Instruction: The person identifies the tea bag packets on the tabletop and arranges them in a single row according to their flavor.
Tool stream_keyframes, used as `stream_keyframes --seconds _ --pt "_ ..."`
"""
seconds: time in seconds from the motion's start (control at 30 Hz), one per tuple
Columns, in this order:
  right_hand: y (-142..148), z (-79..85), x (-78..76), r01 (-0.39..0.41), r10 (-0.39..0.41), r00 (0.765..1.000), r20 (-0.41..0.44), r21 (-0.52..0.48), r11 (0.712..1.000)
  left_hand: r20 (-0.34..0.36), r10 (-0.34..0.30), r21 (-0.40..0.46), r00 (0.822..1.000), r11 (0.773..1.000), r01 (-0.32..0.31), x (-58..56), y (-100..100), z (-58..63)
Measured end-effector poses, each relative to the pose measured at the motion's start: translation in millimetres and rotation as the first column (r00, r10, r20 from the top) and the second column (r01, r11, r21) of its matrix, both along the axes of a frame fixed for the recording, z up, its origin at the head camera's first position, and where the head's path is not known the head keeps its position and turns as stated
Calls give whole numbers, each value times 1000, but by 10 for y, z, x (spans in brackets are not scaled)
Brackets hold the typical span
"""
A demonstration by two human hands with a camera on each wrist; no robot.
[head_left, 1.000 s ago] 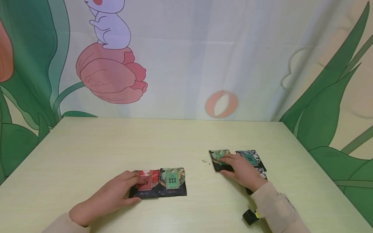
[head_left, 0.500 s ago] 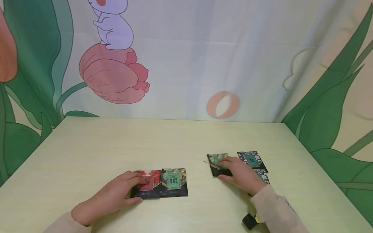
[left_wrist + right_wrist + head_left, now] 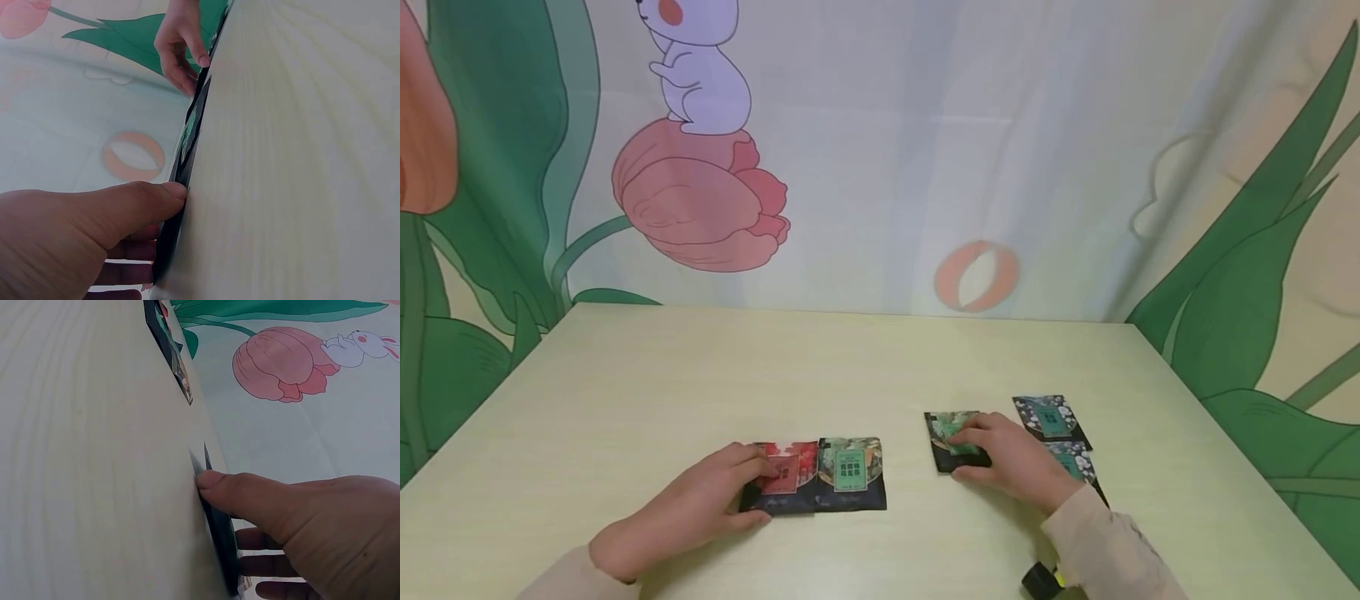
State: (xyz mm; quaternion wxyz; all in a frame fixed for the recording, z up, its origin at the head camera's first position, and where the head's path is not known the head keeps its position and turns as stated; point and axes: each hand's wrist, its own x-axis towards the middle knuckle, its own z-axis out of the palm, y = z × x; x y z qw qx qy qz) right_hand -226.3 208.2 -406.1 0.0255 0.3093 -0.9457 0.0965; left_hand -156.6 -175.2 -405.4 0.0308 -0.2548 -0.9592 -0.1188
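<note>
In the head view, my left hand (image 3: pixel 692 508) holds the red tea sachet (image 3: pixel 793 479) by its left side, fingers over its front and thumb at the lower edge. A green tea sachet (image 3: pixel 852 475) lies against its right side. To the right, my right hand (image 3: pixel 1011 458) grips another green tea sachet (image 3: pixel 943 433) between thumb and fingers. In the right wrist view that dark sachet (image 3: pixel 219 531) stands between the thumb and the other fingers, its near edge just off the table. My fingers hide part of both held sachets.
Two dark floral sachets, an upper one (image 3: pixel 1048 417) and a lower one (image 3: pixel 1075 462), lie beyond my right wrist. A small black object (image 3: pixel 1041 581) with a yellow part sits by the right sleeve. A printed curtain (image 3: pixel 865 167) hangs behind the table (image 3: pixel 737 358).
My right hand has drawn its green sachet toward me and slightly left, away from the floral ones. Small crumbs seen beside it earlier are out of sight. The left hand stays on the red sachet.
</note>
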Motion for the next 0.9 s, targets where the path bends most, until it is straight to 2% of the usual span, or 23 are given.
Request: stream_keyframes --seconds 0.17,0.37,0.9 --pt "-45 -3 44 -46 46 999 11 -23 999 -19 -16 -2 1000 1000 16 10 -19 -11" --pt "-82 16 70 -59 59 998 0 -21 998 -54 -39 2 998 999 39 3 -21 -23" --pt "-223 14 127 -130 130 991 -16 -27 991 -42 -35 4 998 999 35 -3 -18 -16"
